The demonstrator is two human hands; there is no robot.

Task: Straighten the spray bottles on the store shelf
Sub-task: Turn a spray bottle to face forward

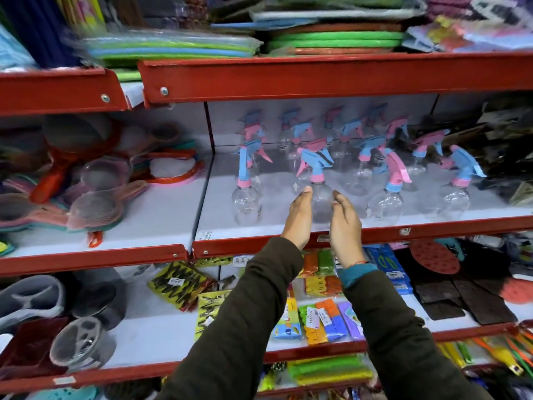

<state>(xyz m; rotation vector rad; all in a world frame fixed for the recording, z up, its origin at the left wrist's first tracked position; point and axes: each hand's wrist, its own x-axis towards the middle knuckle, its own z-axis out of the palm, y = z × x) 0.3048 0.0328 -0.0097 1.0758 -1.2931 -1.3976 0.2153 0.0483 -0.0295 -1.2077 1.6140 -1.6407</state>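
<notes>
hands flank clear spray bottle (319, 197) | left hand (300, 219) | right hand (344, 226)

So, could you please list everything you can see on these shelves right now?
Spray bottles: over a dozen, clear with pink-and-blue triggers, middle shelf.
Strainers: a heap, mixed colours, middle shelf, left bay.
Foam mats: stacked, green, blue, orange, top shelf.
Packaged goods: many, multicoloured, lower shelf.
Dark mats: several, brown, lower right.
Left hand: open, beside a front bottle.
Right hand: open, on its other side.
</notes>
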